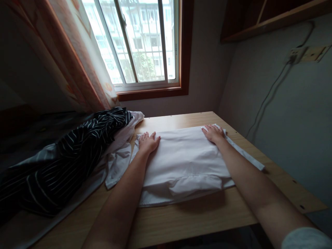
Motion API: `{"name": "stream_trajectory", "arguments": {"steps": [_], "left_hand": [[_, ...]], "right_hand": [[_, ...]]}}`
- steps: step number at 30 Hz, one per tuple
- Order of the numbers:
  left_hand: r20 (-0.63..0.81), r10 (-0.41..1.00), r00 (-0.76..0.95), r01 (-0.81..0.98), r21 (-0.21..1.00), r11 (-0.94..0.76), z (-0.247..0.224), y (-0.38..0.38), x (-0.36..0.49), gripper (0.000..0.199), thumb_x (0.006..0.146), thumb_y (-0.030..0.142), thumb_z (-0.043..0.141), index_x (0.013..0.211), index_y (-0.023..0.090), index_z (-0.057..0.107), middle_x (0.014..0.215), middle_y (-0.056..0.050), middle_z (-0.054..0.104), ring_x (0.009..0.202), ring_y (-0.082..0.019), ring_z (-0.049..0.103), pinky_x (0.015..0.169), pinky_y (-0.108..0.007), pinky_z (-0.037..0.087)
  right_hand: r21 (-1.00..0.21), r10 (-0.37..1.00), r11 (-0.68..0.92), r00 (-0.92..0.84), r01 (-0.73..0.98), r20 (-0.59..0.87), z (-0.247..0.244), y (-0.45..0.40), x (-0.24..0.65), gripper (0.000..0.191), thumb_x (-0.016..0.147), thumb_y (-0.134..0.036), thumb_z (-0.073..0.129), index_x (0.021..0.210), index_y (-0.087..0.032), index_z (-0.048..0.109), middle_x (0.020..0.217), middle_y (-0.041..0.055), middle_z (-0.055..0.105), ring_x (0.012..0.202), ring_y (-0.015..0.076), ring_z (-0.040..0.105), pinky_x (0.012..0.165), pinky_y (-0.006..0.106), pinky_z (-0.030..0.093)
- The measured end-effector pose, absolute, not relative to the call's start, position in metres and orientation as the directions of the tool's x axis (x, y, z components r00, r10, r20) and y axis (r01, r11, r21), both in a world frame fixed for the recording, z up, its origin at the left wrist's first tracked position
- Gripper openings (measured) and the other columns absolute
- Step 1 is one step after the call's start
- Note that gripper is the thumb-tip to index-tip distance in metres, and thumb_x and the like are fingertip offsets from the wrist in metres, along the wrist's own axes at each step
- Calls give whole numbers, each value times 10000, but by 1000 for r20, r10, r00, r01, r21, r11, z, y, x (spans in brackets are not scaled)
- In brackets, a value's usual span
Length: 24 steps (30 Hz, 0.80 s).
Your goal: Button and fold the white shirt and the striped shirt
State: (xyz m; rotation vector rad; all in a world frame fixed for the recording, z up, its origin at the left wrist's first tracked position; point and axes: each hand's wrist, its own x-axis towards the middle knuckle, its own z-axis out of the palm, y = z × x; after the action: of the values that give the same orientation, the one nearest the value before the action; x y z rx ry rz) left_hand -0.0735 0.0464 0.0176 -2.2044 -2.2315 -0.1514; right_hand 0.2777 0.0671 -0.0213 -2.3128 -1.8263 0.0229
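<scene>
A white shirt [185, 154] lies spread and partly folded on the wooden table [166, 224], with one sleeve sticking out at the left and a narrow strip of cloth out at the right. On its far left corner rests my left hand [149, 142], fingers spread and flat. My right hand [213, 132] lies flat on the far right corner, its fingers also stretched out. Neither hand grips the cloth. The near edge of the shirt is a little rumpled, with a loose fold on top.
A heap of black striped clothing [77, 155] lies to the left, over pale cloth. Behind the table are a barred window [142, 45] and an orange curtain [62, 52]. A cable [268, 95] hangs from a socket on the right wall, below a wooden shelf [280, 22].
</scene>
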Motion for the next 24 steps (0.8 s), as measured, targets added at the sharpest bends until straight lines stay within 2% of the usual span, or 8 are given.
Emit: {"name": "stream_trajectory", "arguments": {"steps": [5,8,10,13,16,18,20,24], "left_hand": [[72,997,-19,997,78,13,16,47,-73,665,955,587,272,1505,236,399,1588,-122,327,1480,-318,245,1187,-451,183],[80,996,-31,997,75,25,14,47,-72,655,957,576,277,1505,238,400,1591,-131,318,1481,-321,241,1186,-456,176],[84,996,-36,997,69,30,13,47,-71,649,961,566,273,1506,236,396,1591,-136,315,1480,-324,244,1184,-462,178],[87,996,-36,997,65,30,13,46,-71,649,962,561,271,1506,231,397,1589,-140,318,1477,-325,252,1181,-465,186],[103,994,-29,997,74,22,13,46,-72,653,959,566,279,1501,225,409,1582,-146,330,1474,-323,260,1182,-457,187],[119,993,-27,997,81,17,11,45,-72,645,958,561,289,1490,223,428,1572,-151,349,1469,-325,271,1180,-456,191],[150,988,-32,996,84,20,9,44,-71,629,957,541,312,1473,210,454,1550,-163,382,1455,-335,299,1173,-466,205],[327,945,-9,998,56,-10,8,39,-64,576,958,401,369,1482,169,430,1526,-185,413,1417,-341,357,1159,-511,221]], "right_hand": [[-205,928,-333,358,920,102,-24,63,285,571,993,-548,240,1443,-295,484,1573,78,367,1461,312,252,1130,687,114],[-240,887,-350,402,906,226,-23,61,283,522,995,-489,297,1376,-255,567,1509,108,457,1451,355,251,1111,714,122],[-244,859,-304,376,921,347,-18,57,273,497,999,-433,325,1361,-208,578,1481,136,484,1451,365,240,1103,718,134],[-188,875,-107,182,976,449,-5,44,242,478,1010,-403,337,1376,-194,561,1500,139,463,1450,340,260,1121,680,158],[-139,925,195,-135,971,355,3,17,203,514,1012,-472,342,1440,-232,497,1545,121,405,1448,297,296,1159,582,188],[-150,922,334,-289,930,258,1,-4,184,543,998,-537,347,1460,-279,470,1561,91,385,1458,288,285,1168,563,180],[-172,908,404,-373,898,190,-5,-23,173,566,996,-553,333,1472,-272,456,1580,91,347,1467,276,272,1176,537,181],[-207,913,403,-375,891,160,-12,-42,170,554,1005,-521,326,1483,-264,439,1599,82,305,1479,262,246,1186,524,157]]}}
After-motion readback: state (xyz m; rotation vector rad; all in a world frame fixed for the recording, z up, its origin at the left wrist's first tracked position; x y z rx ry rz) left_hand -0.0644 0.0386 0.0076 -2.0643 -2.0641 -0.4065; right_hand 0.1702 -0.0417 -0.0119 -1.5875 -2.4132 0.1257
